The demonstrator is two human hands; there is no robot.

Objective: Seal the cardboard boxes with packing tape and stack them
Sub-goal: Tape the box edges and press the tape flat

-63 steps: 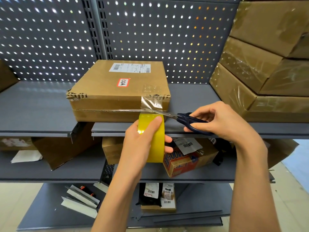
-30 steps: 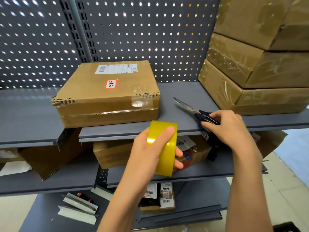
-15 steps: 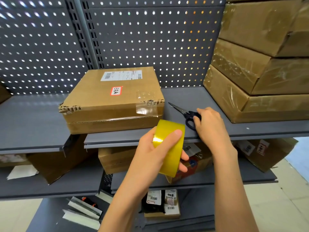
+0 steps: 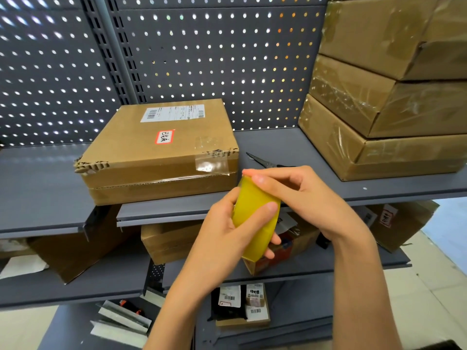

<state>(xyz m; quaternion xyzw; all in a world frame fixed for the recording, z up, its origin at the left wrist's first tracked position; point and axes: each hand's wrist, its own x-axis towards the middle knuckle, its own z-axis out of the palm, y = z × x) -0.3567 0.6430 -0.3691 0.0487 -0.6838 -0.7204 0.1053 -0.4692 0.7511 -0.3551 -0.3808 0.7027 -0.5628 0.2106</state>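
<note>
Grey metal shelves (image 4: 290,145) stand in tiers before a perforated back panel (image 4: 214,59) with light coming through the holes; pale floor tiles show at lower right. The left hand (image 4: 227,233) grips a yellow tape roll (image 4: 255,221), thumb on its face and fingers curled round the far edge. The right hand (image 4: 300,195) meets the roll from the right, fingertips pinching at its top rim; whether they hold a loose tape end cannot be told. Just beyond and left of both hands a flat cardboard box (image 4: 161,152) lies on the shelf, its near corners ragged, a patch of clear glossy tape over the right corner, a white label and a small red-edged sticker on top. Scissors (image 4: 262,161) lie just behind the right hand, handles hidden by it. Further right of that hand, three boxes (image 4: 379,109) wrapped in wrinkled clear film are stacked, cut off by the edge. Below the hands, lower shelves hold more boxes and barcoded packets, partly hidden.
</note>
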